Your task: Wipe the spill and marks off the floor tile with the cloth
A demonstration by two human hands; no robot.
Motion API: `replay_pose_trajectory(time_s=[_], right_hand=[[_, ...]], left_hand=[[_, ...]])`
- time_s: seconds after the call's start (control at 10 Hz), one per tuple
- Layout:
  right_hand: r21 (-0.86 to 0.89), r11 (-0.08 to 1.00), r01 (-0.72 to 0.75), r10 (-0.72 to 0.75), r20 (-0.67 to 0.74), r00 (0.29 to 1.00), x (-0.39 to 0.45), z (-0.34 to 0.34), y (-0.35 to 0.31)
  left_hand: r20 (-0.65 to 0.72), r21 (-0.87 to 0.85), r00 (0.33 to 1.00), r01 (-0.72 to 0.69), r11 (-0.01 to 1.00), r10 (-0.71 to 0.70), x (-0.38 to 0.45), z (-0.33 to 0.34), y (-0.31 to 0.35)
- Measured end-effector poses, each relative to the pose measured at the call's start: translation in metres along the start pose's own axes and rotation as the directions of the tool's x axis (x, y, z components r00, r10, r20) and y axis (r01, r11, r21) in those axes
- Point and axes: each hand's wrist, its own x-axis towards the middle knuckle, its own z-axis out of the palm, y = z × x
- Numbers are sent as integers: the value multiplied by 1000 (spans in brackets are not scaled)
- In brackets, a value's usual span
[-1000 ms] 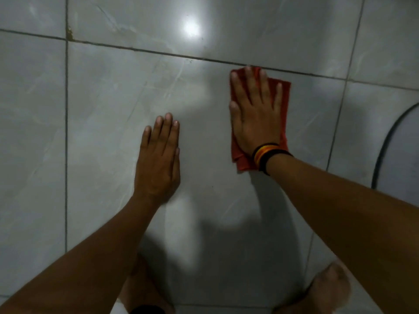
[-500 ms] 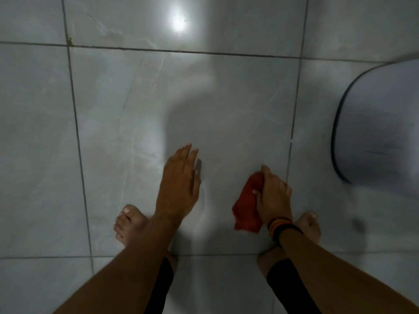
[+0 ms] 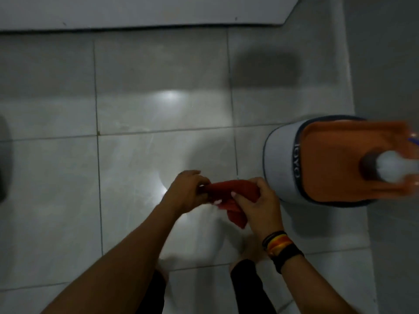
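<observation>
Both the left hand [image 3: 184, 191] and right hand [image 3: 258, 206] are closed on the bunched soft red fabric cloth [image 3: 231, 196], beside the grey-and-orange plastic bucket [image 3: 281, 162]; light and limp, best gripped in folds

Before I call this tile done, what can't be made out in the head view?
- Spill or marks on the floor tile: lamp glare and blur hide them.
- Middle of the red cloth: bunched between left hand and right hand.
- White bottle on the orange-topped stool: blurred, cut by the right edge.

Open floor tile [image 3: 140, 177] lies leftward; a bucket [image 3: 283, 164] blocks the right.
</observation>
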Motion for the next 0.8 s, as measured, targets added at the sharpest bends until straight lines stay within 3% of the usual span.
replay_pose_trajectory(time_s=[0.1, 0.2, 0.3, 0.4, 0.5, 0.6, 0.7, 0.8], right_hand=[[217, 974, -59, 88, -127, 988, 8, -60, -31], [429, 882, -196, 279, -139, 950, 18, -112, -36], [619, 723, -308, 439, -68, 896, 22, -157, -23], [727, 620, -296, 518, -97, 850, 25, -187, -7], [816, 520, -252, 580, -120, 806, 33, -210, 18], [874, 408, -264, 632, -62, 773, 47, -217, 35], [854, 394, -339, 661, -8, 750, 56, -217, 51], [712, 511, -481, 656, 38, 754, 23, -220, 47]], left_hand=[[86, -401, 988, 151, 903, -127, 9, -48, 50], [91, -703, 983, 178, 688, -161, 20, -70, 103], [80, -776, 974, 194, 600, -212, 37, -64, 163], [13, -753, 972, 163, 638, -234, 65, -43, 213], [-47, -657, 986, 92, 748, -163, 101, -18, 259], [-107, -436, 994, -18, 900, -32, 124, -2, 295], [-181, -246, 978, -147, 958, 103, 137, 8, 310], [-287, 59, 942, -166, 984, 176, 129, 5, 307]])
